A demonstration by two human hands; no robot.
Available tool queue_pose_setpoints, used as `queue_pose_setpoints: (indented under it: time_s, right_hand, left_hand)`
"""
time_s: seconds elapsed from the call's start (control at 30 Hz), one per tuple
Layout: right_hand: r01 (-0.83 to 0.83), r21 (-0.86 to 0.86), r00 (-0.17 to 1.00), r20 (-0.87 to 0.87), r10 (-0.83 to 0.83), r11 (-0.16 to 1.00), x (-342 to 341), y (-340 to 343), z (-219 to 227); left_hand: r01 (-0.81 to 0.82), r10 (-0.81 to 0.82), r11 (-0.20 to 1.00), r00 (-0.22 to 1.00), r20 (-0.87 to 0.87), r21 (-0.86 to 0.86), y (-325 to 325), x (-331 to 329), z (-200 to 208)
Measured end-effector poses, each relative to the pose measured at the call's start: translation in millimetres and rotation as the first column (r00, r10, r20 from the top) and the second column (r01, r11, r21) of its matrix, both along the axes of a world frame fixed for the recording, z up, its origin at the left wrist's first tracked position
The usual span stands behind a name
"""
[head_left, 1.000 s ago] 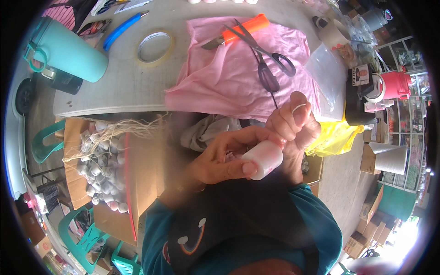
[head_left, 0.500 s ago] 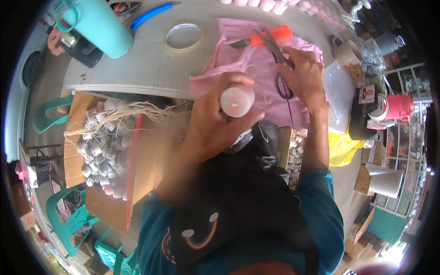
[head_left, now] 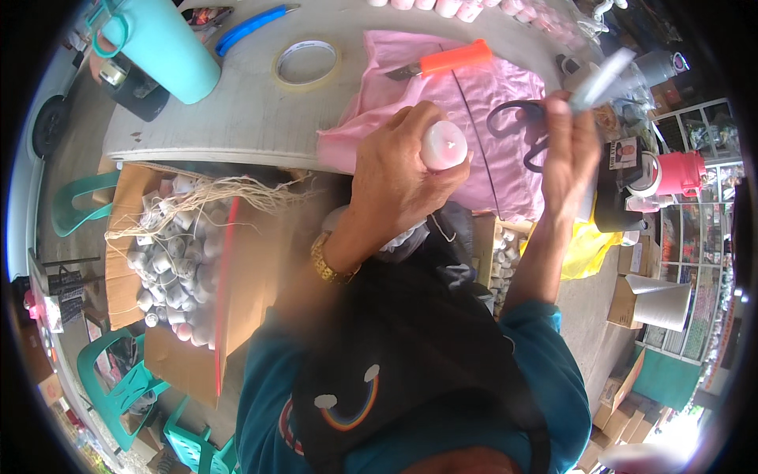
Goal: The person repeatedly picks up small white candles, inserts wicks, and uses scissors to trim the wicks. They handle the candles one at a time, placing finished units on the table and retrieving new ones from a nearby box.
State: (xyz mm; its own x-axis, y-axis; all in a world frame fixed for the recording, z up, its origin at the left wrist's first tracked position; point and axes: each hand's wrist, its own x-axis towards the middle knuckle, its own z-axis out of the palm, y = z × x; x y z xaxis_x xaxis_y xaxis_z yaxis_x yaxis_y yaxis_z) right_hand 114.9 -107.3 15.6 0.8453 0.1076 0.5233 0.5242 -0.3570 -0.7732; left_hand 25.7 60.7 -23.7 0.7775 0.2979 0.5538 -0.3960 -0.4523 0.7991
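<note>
The grey table (head_left: 237, 118) spreads out under me, with a pink cloth (head_left: 474, 103) lying on its near edge. To my left sits an open cardboard box (head_left: 237, 268) packed with small pale candles and a tangle of string. A teal tumbler (head_left: 158, 43) stands at the far left of the table — a roll of tape (head_left: 306, 63) lies beside it. My left hand (head_left: 395, 186) has its fingers wrapped round a pale pink candle (head_left: 442, 144), held above the cloth. My right hand (head_left: 570, 154) — fingers pinched on a clear plastic sleeve (head_left: 604, 75) — hovers over black scissors (head_left: 521, 130), near an orange-handled knife (head_left: 446, 61).
</note>
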Motion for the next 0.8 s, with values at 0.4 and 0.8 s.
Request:
queue_pose_setpoints:
  time_s: [0.4, 0.8]
  right_hand:
    - [-0.092, 0.287, 0.970, 0.241, 0.021, 0.953, -52, 27, 42]
    - [0.059, -0.394, 0.886, 0.445, 0.134, 0.917, -57, 31, 31]
  left_hand:
    - [-0.100, 0.103, 0.991, 0.994, -0.030, 0.086, -3, -1, -6]
    - [-0.078, 0.071, 0.995, 0.990, 0.125, 0.054, 4, 9, -12]
